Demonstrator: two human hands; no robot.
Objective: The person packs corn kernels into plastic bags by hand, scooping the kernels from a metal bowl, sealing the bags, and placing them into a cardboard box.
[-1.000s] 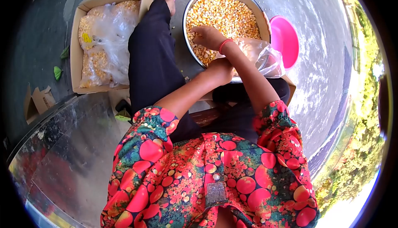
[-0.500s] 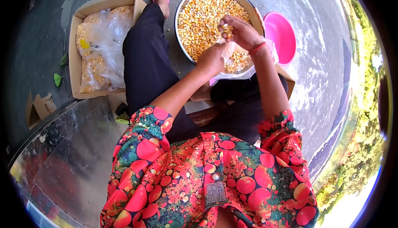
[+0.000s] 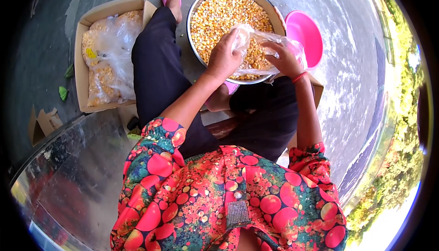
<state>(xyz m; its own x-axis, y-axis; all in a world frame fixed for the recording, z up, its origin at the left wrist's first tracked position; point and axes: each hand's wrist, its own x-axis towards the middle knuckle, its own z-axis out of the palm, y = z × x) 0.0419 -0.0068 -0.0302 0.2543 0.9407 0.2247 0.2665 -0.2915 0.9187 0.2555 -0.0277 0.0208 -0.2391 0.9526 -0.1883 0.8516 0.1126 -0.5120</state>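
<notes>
Here's the clear plastic bag, kernels showing in it, over the near side of the corn in the metal pan. The left hand angles in, grip pinched on the bag's edge; the right hand arches opposite, thumb and fingers parted beside the mouth, contact unclear.

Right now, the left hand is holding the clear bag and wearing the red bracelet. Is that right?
Not quite: the red bracelet is on the right hand's wrist, as the head view shows. The left hand is holding the clear bag, just as you said.
</notes>
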